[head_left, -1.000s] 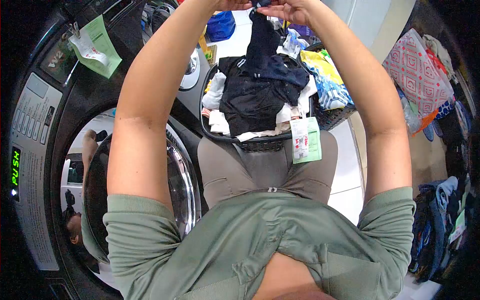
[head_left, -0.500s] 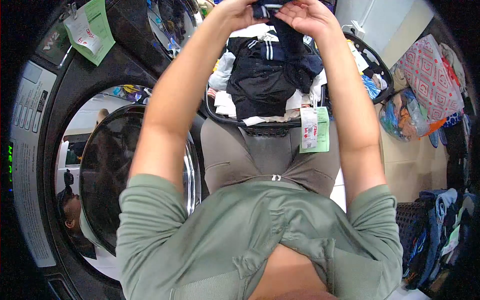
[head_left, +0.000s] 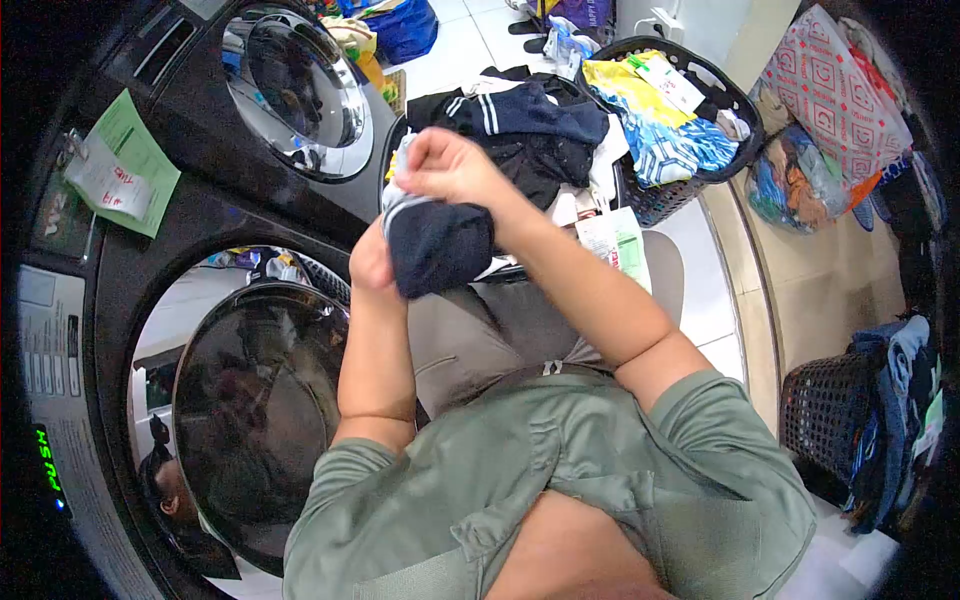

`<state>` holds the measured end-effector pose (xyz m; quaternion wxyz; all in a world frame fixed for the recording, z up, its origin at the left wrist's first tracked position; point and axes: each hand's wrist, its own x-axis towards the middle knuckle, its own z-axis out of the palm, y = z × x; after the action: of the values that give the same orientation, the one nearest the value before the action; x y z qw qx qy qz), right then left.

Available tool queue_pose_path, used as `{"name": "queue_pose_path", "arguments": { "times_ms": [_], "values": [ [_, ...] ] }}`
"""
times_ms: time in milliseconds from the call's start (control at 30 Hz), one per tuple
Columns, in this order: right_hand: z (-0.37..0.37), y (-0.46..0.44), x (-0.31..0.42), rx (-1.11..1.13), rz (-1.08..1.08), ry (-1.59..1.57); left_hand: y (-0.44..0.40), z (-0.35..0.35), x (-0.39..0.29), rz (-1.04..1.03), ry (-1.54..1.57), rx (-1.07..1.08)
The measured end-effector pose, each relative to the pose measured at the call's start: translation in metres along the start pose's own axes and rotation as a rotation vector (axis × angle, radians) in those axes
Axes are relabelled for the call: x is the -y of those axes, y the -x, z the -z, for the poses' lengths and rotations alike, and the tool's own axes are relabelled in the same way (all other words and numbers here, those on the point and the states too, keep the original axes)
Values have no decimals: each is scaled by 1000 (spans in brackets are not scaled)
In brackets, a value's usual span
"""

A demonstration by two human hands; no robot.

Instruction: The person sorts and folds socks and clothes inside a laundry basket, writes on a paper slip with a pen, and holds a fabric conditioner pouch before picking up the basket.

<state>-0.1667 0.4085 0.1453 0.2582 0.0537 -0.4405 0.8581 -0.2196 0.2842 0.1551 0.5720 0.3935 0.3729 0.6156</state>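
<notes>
A small dark navy cloth (head_left: 440, 248) with pale stripes at its edge is bunched between my hands, left of the lap. My left hand (head_left: 372, 262) is closed on the cloth's left side, its fingers partly hidden behind it. From above, my right hand (head_left: 455, 175) pinches the striped edge with bent fingers. Just beyond them, a black laundry basket (head_left: 392, 150) rests at the knees, heaped with black, navy and white clothes (head_left: 550, 130). A green and white tag (head_left: 625, 240) hangs at its near rim.
Left stands a black front-loading machine with a round door (head_left: 255, 420) open; another machine door (head_left: 295, 90) is beyond it. A second basket (head_left: 755, 110) with yellow and blue cloth stands right. Farther right are a patterned bag (head_left: 830, 110) and a basket of jeans (head_left: 825, 410).
Both hands have come down and left from above the basket, bringing the dark cloth nearer the body. The view has shifted, showing more of the left machines and the right basket.
</notes>
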Motion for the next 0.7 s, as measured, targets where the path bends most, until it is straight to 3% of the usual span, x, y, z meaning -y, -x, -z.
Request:
{"name": "queue_pose_path", "arguments": {
  "times_ms": [67,133,200,300,333,367,400,433,500,533,700],
  "values": [
    [-12,5,-17,20,-111,-104,21,25,59,-231,454,-144],
    [-11,14,-32,139,-185,27,24,21,68,-387,547,56],
    [-7,28,-36,209,-160,127,21,20,60,-315,401,323],
    [1,38,-9,42,-266,-71,19,0,37,-253,584,11],
    [-2,36,5,41,-231,-155,10,4,29,-380,612,85],
    [-6,33,17,38,-194,-240,7,15,28,-436,617,-9],
    [-2,28,15,44,-229,-91,5,25,29,-420,744,32],
    [0,21,0,80,33,285,4,34,30,-400,867,75],
    [0,3,-13,-117,-35,317,2,36,34,-434,875,-48],
    [7,-9,-29,-133,78,500,2,40,32,-455,870,-72],
    [2,-49,-77,-312,176,762,2,57,30,-540,876,-351]
  ]
}}
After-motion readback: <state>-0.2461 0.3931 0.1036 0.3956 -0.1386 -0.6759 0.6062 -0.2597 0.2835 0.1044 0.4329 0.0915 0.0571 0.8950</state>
